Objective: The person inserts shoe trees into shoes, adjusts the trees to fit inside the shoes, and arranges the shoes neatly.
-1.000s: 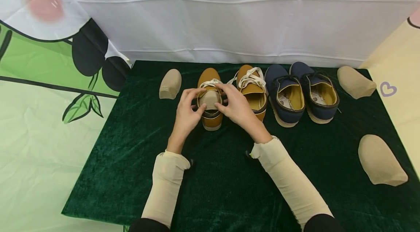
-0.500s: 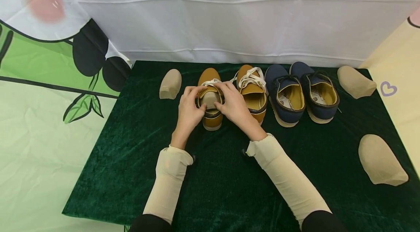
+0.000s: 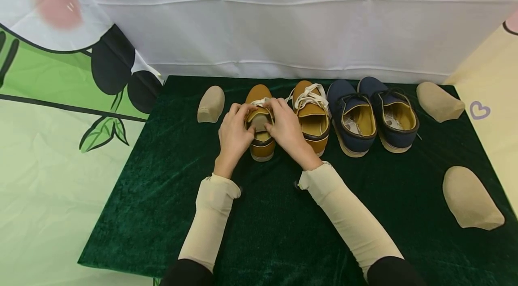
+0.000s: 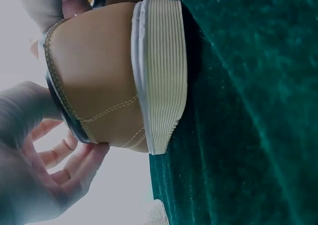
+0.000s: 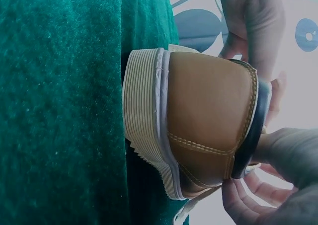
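A tan leather shoe [image 3: 262, 149] with white laces stands toe-away between the two hands in the head view. In its opening sits a beige shoe insert [image 3: 259, 122], sunk toward the toe. My left hand [image 3: 234, 135] grips the left side of the collar, its thumb reaching inside against the insert and its fingers outside. From the other side my right hand [image 3: 288, 131] holds the collar likewise, thumb inside. Both wrist views show the shoe's heel [image 4: 94, 71] and ribbed pale sole [image 5: 144, 96] from behind; the thumb tips are hidden within the shoe.
The matching tan shoe [image 3: 314, 131] stands just right of the hands, then two navy shoes [image 3: 356, 140]. One beige insert [image 3: 211, 104] lies at the left; two more, a far one [image 3: 439, 101] and a nearer one [image 3: 471, 198], lie right. Dark green cloth [image 3: 162, 205] covers the table.
The insert has slid deeper into the tan shoe, away from the heel, showing more of the yellow lining. Both hands have moved slightly inward with it. The other shoes and inserts stay put.
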Motion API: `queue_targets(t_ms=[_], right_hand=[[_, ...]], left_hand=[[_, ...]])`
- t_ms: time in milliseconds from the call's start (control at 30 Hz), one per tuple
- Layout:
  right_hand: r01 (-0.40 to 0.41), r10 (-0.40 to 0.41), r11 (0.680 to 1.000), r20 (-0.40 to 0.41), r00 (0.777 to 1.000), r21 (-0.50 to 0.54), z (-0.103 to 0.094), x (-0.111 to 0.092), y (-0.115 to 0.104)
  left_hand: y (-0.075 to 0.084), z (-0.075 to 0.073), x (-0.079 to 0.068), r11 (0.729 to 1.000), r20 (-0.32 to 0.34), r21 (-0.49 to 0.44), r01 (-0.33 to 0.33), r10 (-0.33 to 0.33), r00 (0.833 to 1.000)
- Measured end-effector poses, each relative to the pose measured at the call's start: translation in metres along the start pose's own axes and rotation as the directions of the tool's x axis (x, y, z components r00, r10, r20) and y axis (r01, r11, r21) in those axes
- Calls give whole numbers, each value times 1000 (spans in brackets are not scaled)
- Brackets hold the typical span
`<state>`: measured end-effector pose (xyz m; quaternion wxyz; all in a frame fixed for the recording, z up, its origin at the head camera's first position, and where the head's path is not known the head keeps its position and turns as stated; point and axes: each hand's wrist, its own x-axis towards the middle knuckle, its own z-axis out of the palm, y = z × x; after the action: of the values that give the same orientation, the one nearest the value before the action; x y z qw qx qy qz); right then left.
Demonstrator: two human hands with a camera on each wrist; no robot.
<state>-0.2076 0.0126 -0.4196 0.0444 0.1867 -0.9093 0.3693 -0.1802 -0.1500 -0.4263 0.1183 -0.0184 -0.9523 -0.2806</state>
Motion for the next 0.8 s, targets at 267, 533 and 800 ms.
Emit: queue_targets(t_ms=[267,533,800], right_hand=[[-8,8,1000,-21,1000,-26,8,5,0],[-23,22,999,-34,999,-30,14,9,1],[-49,47,998,-32,998,-35,17,12,1]], left_hand=[[-3,7,7,999,-25,31,-9,10,1000],[-4,13,12,999,-64,40,-18,20,998],[-5,12,16,999,-33,47,-12,13,999]])
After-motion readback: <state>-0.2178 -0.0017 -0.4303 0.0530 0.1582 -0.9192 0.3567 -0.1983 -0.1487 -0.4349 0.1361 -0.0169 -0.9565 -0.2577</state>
